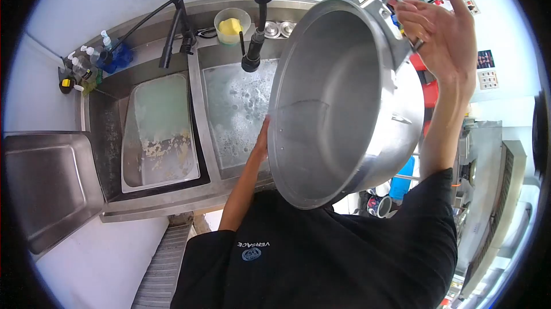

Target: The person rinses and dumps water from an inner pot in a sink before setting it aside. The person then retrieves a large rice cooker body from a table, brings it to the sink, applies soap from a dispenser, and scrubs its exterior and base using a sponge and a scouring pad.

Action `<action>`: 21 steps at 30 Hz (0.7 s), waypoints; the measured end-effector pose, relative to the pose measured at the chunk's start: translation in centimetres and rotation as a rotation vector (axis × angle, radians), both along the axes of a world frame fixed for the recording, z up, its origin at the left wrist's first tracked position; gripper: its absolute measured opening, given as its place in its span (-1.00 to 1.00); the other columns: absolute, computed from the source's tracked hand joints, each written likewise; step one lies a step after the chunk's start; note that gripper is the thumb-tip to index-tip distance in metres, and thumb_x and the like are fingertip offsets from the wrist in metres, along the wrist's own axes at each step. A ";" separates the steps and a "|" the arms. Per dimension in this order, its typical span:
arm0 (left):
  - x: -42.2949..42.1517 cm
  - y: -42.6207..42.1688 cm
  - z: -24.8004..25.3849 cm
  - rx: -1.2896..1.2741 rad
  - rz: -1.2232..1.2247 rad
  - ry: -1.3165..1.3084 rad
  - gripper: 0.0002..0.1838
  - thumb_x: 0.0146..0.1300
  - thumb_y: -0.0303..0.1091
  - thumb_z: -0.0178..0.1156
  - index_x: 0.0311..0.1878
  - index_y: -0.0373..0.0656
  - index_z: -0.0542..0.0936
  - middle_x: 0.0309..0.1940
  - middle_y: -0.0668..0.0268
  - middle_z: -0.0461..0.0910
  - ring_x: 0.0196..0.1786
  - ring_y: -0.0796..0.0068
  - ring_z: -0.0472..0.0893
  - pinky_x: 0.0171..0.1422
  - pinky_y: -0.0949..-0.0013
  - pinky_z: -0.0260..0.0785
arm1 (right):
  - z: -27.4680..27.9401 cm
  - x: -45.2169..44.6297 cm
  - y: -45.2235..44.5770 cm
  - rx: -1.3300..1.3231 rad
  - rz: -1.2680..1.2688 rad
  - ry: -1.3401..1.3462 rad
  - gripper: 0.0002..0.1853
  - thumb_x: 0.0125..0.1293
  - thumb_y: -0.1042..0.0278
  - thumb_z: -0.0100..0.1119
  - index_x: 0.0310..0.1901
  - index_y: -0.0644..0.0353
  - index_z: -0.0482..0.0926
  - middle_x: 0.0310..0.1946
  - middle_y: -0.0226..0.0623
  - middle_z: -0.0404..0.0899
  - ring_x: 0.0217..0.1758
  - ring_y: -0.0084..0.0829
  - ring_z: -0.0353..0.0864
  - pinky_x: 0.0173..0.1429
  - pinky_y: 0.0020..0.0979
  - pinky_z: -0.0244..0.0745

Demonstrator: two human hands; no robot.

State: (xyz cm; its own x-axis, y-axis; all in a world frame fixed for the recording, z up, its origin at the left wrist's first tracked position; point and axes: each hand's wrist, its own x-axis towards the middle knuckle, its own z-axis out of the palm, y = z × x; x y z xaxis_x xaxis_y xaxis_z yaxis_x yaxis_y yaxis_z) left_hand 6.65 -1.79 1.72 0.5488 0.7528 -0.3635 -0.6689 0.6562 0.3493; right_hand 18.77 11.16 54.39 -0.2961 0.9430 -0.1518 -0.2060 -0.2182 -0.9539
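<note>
A large, deep aluminium cooking pot point(327, 108) is tilted on its side in front of my chest, its wide mouth turned left toward the sinks. My right hand point(439, 30) is at the side handle on the upper right, fingers hooked over it and thumb raised. My left hand point(263, 139) supports the pot at its left rim; most of its fingers are hidden behind the metal. The inside of the pot shows bare grey metal with a thin dark line across it.
Left of the pot are a wet sink basin point(235, 114) and another basin holding a food-stained steel tray point(158, 162). Black spray taps point(251, 59) hang above. A bowl with a yellow sponge point(231, 26) and soap bottles point(117, 50) line the back ledge. Another steel pan point(51, 182) is at far left.
</note>
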 end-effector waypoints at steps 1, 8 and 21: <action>0.4 -0.1 0.5 0.001 -0.005 0.001 0.02 0.35 0.56 -0.31 0.57 -0.14 0.16 0.43 -0.05 0.33 0.39 0.01 0.45 0.41 -0.16 0.39 | -0.1 -0.6 0.1 -0.006 0.007 -0.010 -0.47 0.50 0.13 0.02 0.08 0.61 0.32 -0.32 -0.26 0.26 -0.43 -0.65 0.24 -0.45 -0.61 0.18; 2.9 -1.1 1.8 -0.137 -0.160 -0.084 -0.06 0.41 0.49 -0.31 0.54 -0.13 0.24 0.38 0.08 0.41 0.35 0.14 0.50 0.33 -0.01 0.48 | -2.2 -5.5 0.1 0.080 -0.200 0.043 0.00 0.27 0.17 0.22 0.36 0.71 -0.25 -0.48 -0.51 0.09 -0.42 -0.56 0.22 -0.35 -0.55 0.26; 1.9 -2.4 -0.4 -0.114 -0.344 0.121 -0.07 0.42 0.48 -0.30 0.54 -0.13 0.22 0.38 0.09 0.41 0.34 0.12 0.50 0.35 0.01 0.46 | -4.4 -11.5 0.8 0.054 -0.293 -0.123 -0.59 0.46 0.32 -0.06 0.15 0.51 0.45 -0.13 0.06 0.71 -0.07 -0.17 0.73 0.05 -0.14 0.61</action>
State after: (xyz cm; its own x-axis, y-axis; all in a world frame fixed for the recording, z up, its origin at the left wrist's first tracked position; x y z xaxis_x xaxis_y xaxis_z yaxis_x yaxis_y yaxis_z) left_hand 8.53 -4.18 1.28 0.7101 0.4830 -0.5123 -0.3611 0.8745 0.3239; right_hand 7.23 12.00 50.02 0.0067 0.9931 -0.1170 -0.1347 -0.1150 -0.9842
